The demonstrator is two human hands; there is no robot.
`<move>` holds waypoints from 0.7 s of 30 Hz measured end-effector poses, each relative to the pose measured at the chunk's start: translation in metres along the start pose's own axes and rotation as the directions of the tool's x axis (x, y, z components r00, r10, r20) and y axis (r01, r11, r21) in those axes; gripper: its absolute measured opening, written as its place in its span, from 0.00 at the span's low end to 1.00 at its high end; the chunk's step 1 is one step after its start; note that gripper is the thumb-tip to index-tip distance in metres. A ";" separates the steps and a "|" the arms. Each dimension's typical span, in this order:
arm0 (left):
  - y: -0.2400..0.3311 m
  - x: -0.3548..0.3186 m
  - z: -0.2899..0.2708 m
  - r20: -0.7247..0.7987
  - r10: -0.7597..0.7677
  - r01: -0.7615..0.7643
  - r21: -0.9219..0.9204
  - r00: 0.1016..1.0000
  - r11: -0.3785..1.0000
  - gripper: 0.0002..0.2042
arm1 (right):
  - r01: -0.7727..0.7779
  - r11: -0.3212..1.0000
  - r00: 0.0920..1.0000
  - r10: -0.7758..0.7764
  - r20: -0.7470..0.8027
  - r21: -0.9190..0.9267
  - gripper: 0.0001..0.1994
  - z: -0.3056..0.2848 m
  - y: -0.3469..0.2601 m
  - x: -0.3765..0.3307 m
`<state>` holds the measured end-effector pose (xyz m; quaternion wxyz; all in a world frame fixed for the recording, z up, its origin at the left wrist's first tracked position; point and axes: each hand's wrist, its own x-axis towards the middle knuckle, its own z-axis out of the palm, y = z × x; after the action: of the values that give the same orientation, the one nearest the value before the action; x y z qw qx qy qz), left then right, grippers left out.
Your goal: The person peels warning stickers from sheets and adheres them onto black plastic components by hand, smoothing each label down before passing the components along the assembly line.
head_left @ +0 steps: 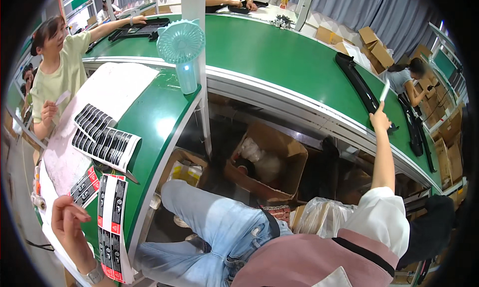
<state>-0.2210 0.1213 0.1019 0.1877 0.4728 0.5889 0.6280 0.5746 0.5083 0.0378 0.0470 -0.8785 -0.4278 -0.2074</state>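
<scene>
My right hand (pixel 380 120) reaches out over the green conveyor belt with its fingers closed on a slim white strip (pixel 384 91) that points up and away. Beneath that hand is the near end of a long black plastic part (pixel 357 82) lying on the belt. At lower left my left hand (pixel 69 224) is raised beside the label sheets, its fingers curled in toward the thumb. Whatever those fingers may pinch is too small to name. Next to it lie a long black, white and red label sheet (pixel 112 227) and a smaller one (pixel 86 186).
A turquoise fan (pixel 181 42) stands by a metal post. Black-and-white label sheets (pixel 106 139) cover the side table (pixel 162 100). A co-worker (pixel 59 62) at left touches a black frame (pixel 139 30). More black parts (pixel 412 122) lie at right; an open carton (pixel 269 162) sits underneath.
</scene>
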 end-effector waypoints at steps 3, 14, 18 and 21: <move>0.020 -0.001 0.024 -0.161 0.020 -0.022 -0.007 0.987 1.000 0.12 | 0.364 0.931 0.928 -0.359 -0.104 0.035 0.47 -0.014 0.012 0.000; -0.051 -0.039 0.347 0.904 -0.209 0.895 -0.292 0.374 0.337 0.29 | 0.708 0.313 0.608 -0.726 -0.320 0.633 0.48 -0.188 -0.124 -0.201; -0.011 -0.023 0.418 0.941 -0.025 0.933 -0.330 0.337 0.147 0.36 | 0.661 0.125 0.492 -0.817 -0.301 0.740 0.49 -0.230 -0.091 -0.254; 0.029 -0.020 0.421 0.904 -0.093 0.825 -0.335 0.418 0.454 0.26 | 0.684 0.007 0.322 -0.900 -0.293 0.729 0.50 -0.248 -0.072 -0.276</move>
<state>0.1406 0.3354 0.0620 0.7901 0.3579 0.2345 0.4389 0.2876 0.2870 0.1451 0.2260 -0.3774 -0.8899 0.1208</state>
